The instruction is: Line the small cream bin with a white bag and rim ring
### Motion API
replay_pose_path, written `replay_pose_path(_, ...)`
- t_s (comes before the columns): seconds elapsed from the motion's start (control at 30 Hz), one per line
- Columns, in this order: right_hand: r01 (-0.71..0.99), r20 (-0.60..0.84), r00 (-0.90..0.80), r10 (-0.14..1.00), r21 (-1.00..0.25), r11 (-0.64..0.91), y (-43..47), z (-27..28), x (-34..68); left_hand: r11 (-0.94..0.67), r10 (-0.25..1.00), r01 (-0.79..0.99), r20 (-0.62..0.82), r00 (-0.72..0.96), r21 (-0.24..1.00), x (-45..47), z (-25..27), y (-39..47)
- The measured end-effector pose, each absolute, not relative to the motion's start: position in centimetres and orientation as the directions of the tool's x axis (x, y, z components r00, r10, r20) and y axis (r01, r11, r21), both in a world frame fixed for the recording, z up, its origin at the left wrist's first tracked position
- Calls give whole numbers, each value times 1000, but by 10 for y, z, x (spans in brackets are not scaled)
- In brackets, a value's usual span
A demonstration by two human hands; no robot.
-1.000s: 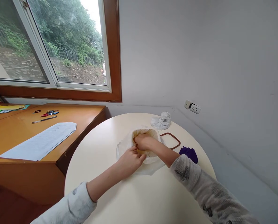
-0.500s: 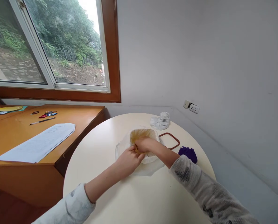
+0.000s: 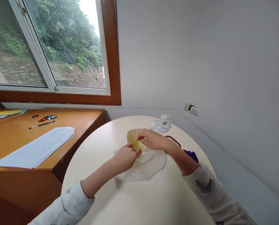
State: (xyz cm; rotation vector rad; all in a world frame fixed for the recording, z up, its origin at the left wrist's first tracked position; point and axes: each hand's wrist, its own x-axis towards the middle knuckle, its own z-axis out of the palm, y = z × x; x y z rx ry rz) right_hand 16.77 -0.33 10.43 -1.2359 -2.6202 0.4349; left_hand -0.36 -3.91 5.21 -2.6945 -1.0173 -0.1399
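The white plastic bag stands at the centre of the frame on the round worktop, its yellowish mouth gaping; the left hand looks pinched narrow on the near edge, while the right hand has curled fingers at the opening, and I cannot tell whether they grip anything. The thin film could tear if both hands pull hard against each other; it could also slump shut if the left hand's pinch slips; the right forearm, lying across the brown loop, might sweep it into the purple cloth. Counted: two hands, one open bag, one bunched white bag beyond it, one loop, partly hidden, one purple cloth; at the left of the frame, one pen and some papers, sheets uncountable.
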Motion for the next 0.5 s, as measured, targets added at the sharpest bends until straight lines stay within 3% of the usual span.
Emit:
replay_pose_path(0.07, 647, 239, -596, 767, -422, 635, -10, 113, 183, -709, 669, 693, 189, 719, -130, -7, 61, -35)
replay_pose_path(0.13, 618, 317, -567, 761, -447, 646, -15, 113, 196, -710, 684, 702, 193, 704, -47, -9, 69, -31)
replay_pose_path(0.27, 650, 296, -540, 788, -448, 614, -20, 92, 213, -761, 643, 645, 211, 736, 68, -15, 78, -24)
replay_pose_path(0.5, 660, 297, -502, 812, -475, 582, -17, 55, 217, -780, 623, 616, 220, 750, 109, -24, 73, -21)
